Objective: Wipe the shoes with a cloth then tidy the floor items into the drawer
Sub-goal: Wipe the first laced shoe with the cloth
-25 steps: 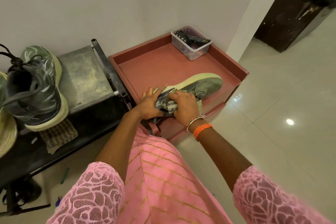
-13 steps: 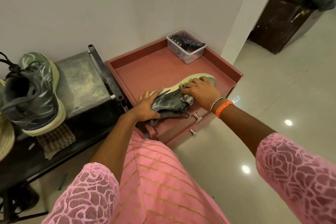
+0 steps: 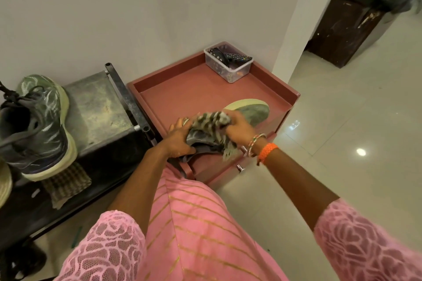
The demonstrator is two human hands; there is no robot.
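Right hand: our right hand [image 3: 237, 126] is bunched tight around the striped cloth [image 3: 211, 120]; half a second ago it lay out near the toe, and now it has drawn back toward the middle of the sneaker [image 3: 249, 110].
Left hand: our left hand [image 3: 180, 138] grips the heel end just as before, thumb under and fingers over, pinning the shoe.
Change: the cloth has swept from toe back toward the collar, blurred mid-stroke, so we judge the wiping of this shoe is well under way but not finished.
Task meaning: the second sneaker [image 3: 38, 125] waits on the dark bench [image 3: 96, 107] to our left, and the tidying into the drawer has not begun.
Sneaker look: grey-green mottled upper, pale yellow-green sole edge, lying tilted on its side on the pink cabinet's tabletop [image 3: 182, 91], at the near edge.
Cloth look: green-and-white stripes, frayed tail hanging past our wrist.
Further out: a clear plastic box [image 3: 228, 68] of remotes sits in the far corner.
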